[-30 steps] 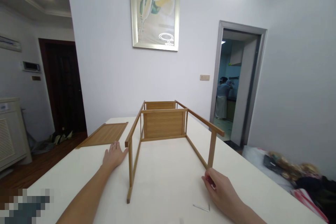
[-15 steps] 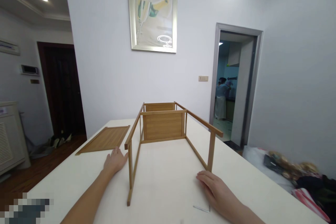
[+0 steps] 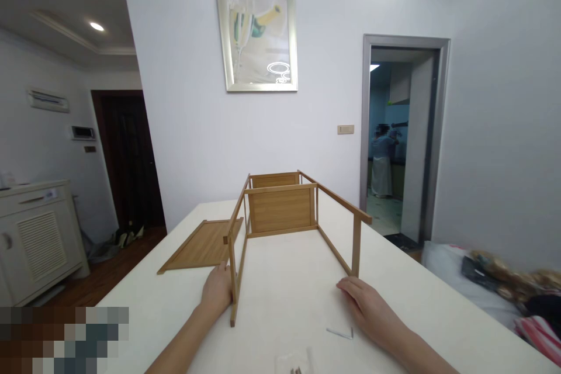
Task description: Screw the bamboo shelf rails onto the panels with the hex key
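Note:
A wooden shelf frame (image 3: 344, 203) lies on its side on the white table (image 3: 289, 280), its open end toward me. Two slatless panels span it, the nearer panel (image 3: 281, 210) standing upright across the middle. My left hand (image 3: 218, 289) is closed at the lower part of the near left post, which partly covers its fingers. Around the lower near right corner my right hand (image 3: 366, 301) is curled, hiding that end of the rail. A loose wooden panel (image 3: 199, 245) lies flat beyond my left hand. Beside my right hand is a hex key (image 3: 339, 333).
A clear plastic bag (image 3: 294, 359) with small parts lies at the near table edge. Clothes and bags (image 3: 495, 280) are piled at the right. Behind, a person (image 3: 382, 158) stands beyond the doorway. A white cabinet (image 3: 41, 239) stands at the far left.
My view has turned left and up. My left hand, spread beside the frame before, has moved in against its left post. The right hand stays at the right corner.

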The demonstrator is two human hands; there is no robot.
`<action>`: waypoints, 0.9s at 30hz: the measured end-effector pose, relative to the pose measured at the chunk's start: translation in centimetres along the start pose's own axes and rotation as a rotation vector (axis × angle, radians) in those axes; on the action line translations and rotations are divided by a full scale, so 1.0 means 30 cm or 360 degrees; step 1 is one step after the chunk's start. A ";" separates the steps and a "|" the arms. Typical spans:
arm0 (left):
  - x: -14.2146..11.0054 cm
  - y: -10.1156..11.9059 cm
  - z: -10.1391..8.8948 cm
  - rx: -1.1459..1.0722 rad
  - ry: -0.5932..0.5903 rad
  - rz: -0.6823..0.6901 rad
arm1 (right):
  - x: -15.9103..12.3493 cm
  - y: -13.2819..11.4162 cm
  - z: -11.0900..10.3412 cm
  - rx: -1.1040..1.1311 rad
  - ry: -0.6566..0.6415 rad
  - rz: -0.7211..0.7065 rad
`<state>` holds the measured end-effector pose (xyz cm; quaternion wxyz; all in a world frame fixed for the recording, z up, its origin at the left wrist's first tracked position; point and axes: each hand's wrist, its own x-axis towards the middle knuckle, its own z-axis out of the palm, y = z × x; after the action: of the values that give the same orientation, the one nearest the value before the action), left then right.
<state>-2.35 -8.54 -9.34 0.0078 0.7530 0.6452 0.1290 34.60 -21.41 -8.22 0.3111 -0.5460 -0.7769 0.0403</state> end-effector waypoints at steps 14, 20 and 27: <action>-0.035 -0.022 0.029 -0.0537 0.0182 0.0055 | 0.002 0.014 0.010 -0.0018 -0.0016 0.0058; -0.037 -0.042 0.004 -0.0519 0.0175 0.0002 | 0.001 0.011 0.007 -0.0031 0.0011 0.0087; -0.046 -0.265 -0.071 -0.0114 0.0391 -0.0547 | 0.000 0.012 0.005 -0.0049 0.0015 0.0108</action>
<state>-10.68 -8.89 -8.95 -0.0222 0.6097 0.7553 0.2395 34.80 -21.22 -8.47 0.3047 -0.5769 -0.7570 0.0365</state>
